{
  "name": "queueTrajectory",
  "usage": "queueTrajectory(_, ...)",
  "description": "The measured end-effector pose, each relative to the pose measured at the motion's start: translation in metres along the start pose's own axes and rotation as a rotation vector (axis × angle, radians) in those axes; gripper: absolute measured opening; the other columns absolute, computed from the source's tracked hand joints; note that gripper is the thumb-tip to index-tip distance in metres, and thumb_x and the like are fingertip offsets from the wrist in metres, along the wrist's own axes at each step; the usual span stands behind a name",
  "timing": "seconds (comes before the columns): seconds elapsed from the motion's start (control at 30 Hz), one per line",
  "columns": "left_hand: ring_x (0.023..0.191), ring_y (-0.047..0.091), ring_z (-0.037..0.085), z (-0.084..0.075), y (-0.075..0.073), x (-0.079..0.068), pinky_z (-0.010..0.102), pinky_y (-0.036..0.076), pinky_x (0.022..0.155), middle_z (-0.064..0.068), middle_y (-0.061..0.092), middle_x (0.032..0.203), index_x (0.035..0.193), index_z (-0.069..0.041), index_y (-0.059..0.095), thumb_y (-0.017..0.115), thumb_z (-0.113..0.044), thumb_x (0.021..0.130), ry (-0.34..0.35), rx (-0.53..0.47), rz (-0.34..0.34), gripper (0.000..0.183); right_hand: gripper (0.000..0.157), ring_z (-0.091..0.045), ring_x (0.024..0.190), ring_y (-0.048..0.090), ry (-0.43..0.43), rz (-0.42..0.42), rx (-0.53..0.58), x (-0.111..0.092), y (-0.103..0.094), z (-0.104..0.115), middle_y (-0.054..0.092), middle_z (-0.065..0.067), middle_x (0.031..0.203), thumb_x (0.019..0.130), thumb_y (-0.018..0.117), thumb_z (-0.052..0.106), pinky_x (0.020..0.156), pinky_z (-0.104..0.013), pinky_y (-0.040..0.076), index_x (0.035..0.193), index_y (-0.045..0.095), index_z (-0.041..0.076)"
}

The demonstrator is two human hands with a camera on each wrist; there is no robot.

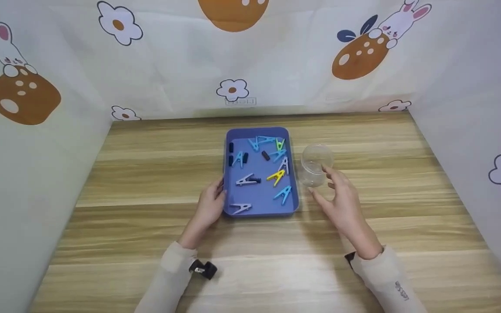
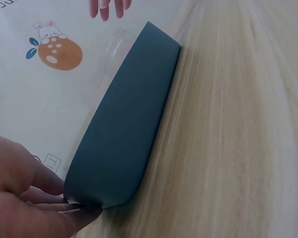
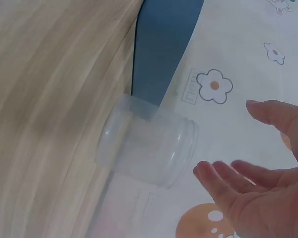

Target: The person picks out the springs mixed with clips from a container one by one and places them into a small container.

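A shallow blue tray (image 1: pixel 261 198) lies on the table. My left hand (image 1: pixel 211 202) holds its left side; in the left wrist view the thumb and fingers (image 2: pixel 84 215) meet at the tray's end. Inside are several blue clothespins (image 1: pixel 283 194), pale grey ones (image 1: pixel 245 179), a yellow clothespin (image 1: pixel 276 177) and a green clothespin (image 1: pixel 280 144). Small dark cylinders (image 1: pixel 265 155) lie among them. A clear plastic jar (image 3: pixel 149 141) stands upright right of the tray. Beside it my right hand (image 1: pixel 342 200) spreads its thumb and fingers, apart from the jar in the right wrist view.
The wood-grain table (image 1: pixel 146 174) is bounded by a patterned cloth (image 1: pixel 181 56) at the back and both sides. Black straps with a small device (image 1: pixel 203 269) sit at the wrists.
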State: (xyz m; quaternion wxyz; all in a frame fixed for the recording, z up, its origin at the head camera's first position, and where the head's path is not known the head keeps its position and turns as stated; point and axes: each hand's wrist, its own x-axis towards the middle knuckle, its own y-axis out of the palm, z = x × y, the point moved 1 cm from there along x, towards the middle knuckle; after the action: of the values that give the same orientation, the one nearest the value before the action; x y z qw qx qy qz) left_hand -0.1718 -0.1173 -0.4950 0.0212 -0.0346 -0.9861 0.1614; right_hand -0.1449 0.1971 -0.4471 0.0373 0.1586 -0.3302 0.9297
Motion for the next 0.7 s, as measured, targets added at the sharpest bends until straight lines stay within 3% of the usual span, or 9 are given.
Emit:
queueTrajectory(0.2,0.14,0.049,0.054,0.0,-0.001,0.002,0.055,0.043,0.12,0.044,0.044,0.15,0.148,0.026,0.035,0.042,0.015,0.1,0.006,0.002,0.028,0.05,0.055,-0.048,0.121,0.064,-0.052,0.1,-0.036,0.008,0.003,0.009,0.064,-0.029,0.139,0.09,0.08,0.0,0.102,-0.058,0.059,0.14,0.06,-0.008)
queueTrajectory(0.4,0.137,0.053,0.053,-0.003,-0.005,0.001,0.055,0.046,0.118,0.042,0.047,0.149,0.148,0.025,0.037,0.045,0.015,0.099,0.013,0.084,0.061,0.051,0.051,-0.046,0.129,0.061,-0.062,0.215,-0.08,0.017,0.005,0.014,0.061,-0.028,0.146,0.093,0.079,0.006,0.111,-0.06,0.053,0.139,0.063,-0.006)
queueTrajectory(0.7,0.138,0.051,0.053,-0.005,-0.004,0.002,0.055,0.045,0.118,0.042,0.046,0.15,0.15,0.023,0.037,0.045,0.016,0.099,0.009,0.099,0.069,0.052,0.045,-0.046,0.122,0.066,-0.099,0.309,-0.106,0.029,0.011,0.018,0.067,-0.028,0.134,0.094,0.078,0.008,0.106,-0.059,0.056,0.133,0.065,-0.009)
